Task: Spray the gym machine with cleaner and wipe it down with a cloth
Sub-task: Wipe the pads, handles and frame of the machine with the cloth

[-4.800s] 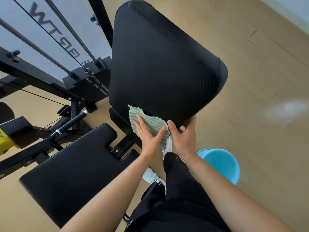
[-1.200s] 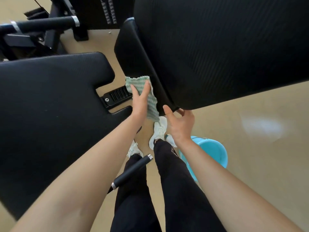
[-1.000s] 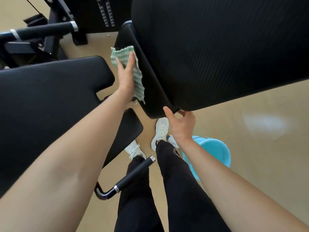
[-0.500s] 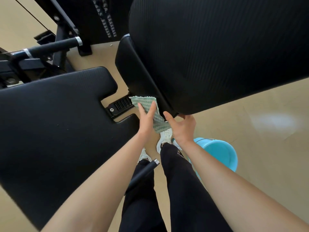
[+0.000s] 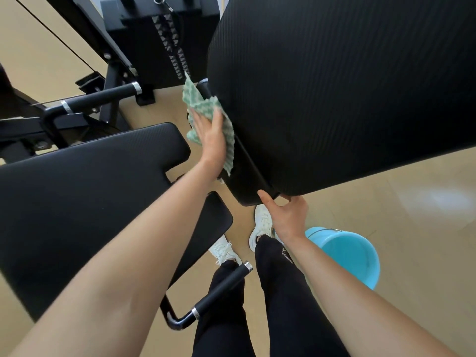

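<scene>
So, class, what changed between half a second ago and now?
The left hand slid the green cloth up the side edge of the back pad, away from the right hand. The right hand still holds the pad's lower corner; the blue bucket remains by the feet.

1. Nothing in this view can be read outright.
2. On your right trouser leg (image 5: 288, 305), at about 5 o'clock from the centre, there is small white lettering (image 5: 283, 252). It is too small and too slanted to make out.
3. On the weight stack (image 5: 164, 34), at 11 o'clock, a strip of pale marks (image 5: 177, 57) runs down its face. You cannot read any numbers on it.
</scene>
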A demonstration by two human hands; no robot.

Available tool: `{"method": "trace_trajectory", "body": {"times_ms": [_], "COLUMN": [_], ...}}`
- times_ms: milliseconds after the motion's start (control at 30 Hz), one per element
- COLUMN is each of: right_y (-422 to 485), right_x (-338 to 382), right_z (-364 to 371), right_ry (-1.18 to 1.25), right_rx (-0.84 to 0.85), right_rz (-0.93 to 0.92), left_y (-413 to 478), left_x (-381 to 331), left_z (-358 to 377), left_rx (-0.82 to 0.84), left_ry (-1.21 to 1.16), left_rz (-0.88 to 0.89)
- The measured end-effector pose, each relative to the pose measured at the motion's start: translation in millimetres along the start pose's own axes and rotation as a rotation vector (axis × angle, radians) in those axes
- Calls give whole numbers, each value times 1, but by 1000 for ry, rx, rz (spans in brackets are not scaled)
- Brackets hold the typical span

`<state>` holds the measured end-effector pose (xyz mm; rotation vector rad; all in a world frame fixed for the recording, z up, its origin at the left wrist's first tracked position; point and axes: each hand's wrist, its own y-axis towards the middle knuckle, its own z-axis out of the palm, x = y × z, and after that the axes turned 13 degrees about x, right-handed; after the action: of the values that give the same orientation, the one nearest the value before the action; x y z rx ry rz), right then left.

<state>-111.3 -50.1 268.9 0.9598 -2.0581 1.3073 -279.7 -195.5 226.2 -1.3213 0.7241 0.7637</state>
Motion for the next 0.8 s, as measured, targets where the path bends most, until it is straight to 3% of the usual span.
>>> {"method": "trace_trajectory", "body": {"times_ms": [167, 267, 400, 500, 567, 667, 800], "right_y": [-1, -5, -32, -48, -46, -33, -3], "right_x": [8, 8, 7, 8, 2, -9, -20], "right_z": [-6, -8, -7, -6, 1, 12, 15], "right_ry": [11, 100, 704, 1214, 1335, 1259, 1227], "right_rx": [13, 138, 367, 490, 392, 203, 100], "right_rz": [51, 134, 572, 705, 724, 750, 688], "left_y": [-70, -120, -159, -165, -162, -151, -135], "left_x": [44, 44, 35, 39, 41, 40, 44], "left_z": [28, 50, 53, 42, 35, 23, 12], "left_rx": [110, 136, 66, 57, 62, 120, 170], "left_ry": [-7, -92, -436, -437, -388, -199, -42], "left_rz": [-82, -130, -412, -462, -502, -519, -472]}}
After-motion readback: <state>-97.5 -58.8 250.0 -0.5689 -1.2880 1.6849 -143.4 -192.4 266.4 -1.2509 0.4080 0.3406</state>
